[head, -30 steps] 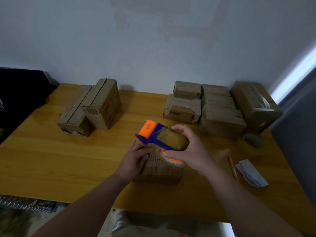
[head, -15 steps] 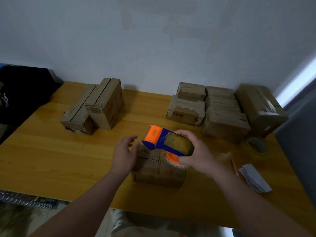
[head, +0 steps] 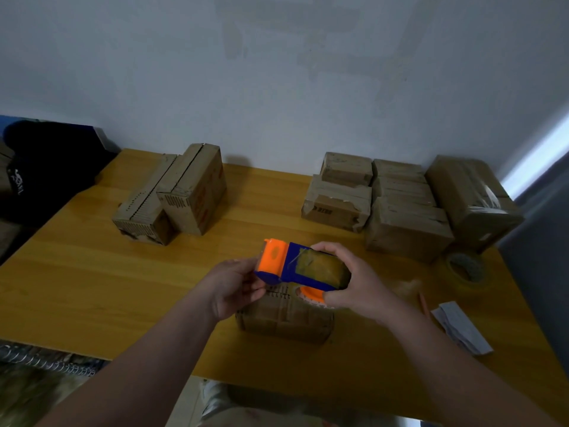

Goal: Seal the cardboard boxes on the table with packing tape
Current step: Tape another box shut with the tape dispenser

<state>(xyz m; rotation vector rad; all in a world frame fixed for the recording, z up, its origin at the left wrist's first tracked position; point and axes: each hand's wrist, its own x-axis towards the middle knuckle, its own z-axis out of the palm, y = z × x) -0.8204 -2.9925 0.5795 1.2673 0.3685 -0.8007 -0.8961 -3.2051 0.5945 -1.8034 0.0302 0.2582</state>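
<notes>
Left hand [head: 229, 286] now pinch-tight on tape dispenser [head: 303, 266], right hand [head: 360, 282] fast around it

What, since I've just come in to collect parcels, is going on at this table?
A person is taping boxes. The right hand grips a blue and orange tape dispenser just above a small cardboard box near the front of the table. The left hand has its fingers at the dispenser's orange front end; whether they pinch the tape is unclear. Two boxes stand at the back left, a stack of boxes at the back right, beside a spare tape roll.
</notes>
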